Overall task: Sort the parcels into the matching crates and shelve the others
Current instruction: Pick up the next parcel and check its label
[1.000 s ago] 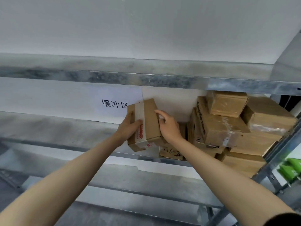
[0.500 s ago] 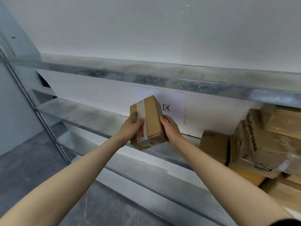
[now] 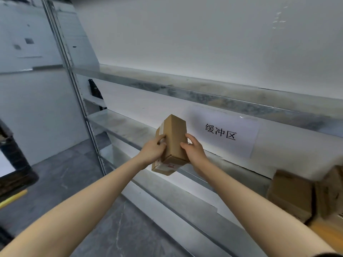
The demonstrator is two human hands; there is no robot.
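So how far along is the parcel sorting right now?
Done: cardboard boxes already sit at the right end of the shelf. In hand: left hand and right hand grip one small parcel near its front edge. Left: setting it down; how many more parcels remain isn't visible.

- Brown cardboard parcel (image 3: 173,138), white label with red marks
- White sign (image 3: 222,130), black characters
- Mottled grey metal shelf (image 3: 130,129)
- Dark grey floor (image 3: 61,175)

The box (image 3: 175,138) has moved from the right of the paper sign (image 3: 222,130), across it, to its left edge, its taped face turned leftward.
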